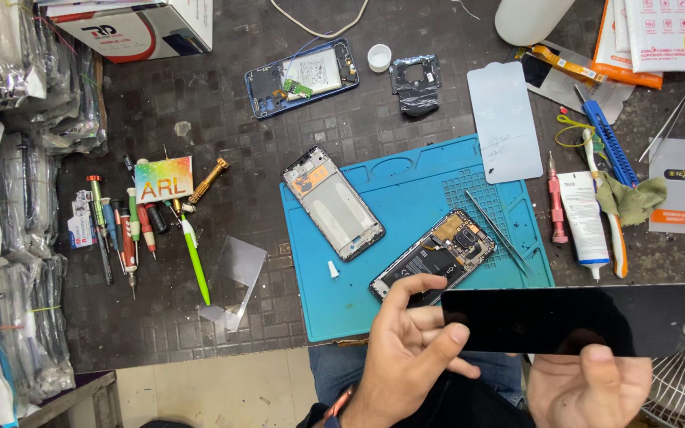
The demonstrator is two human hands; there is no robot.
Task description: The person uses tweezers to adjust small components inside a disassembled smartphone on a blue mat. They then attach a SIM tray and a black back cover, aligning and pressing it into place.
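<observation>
**Bench surface and the items lying on it**

A dark bench (200, 103) with a square-grid texture carries a teal work mat (406, 198) at centre. On the mat lie a bare phone frame (333, 203), an opened phone (435, 255), tweezers (496, 230) and a small white nozzle (332, 269). Far of the mat lie a blue opened phone (301, 77), a white cap (379, 57) and a black cover piece (415, 83). A cluster of screwdrivers (124, 222) and a green pen (195, 260) lie left; a glue tube (584, 222) lies right.

Glossy black glass panel (564, 319) — matt blue rubbery mat (406, 198).
</observation>
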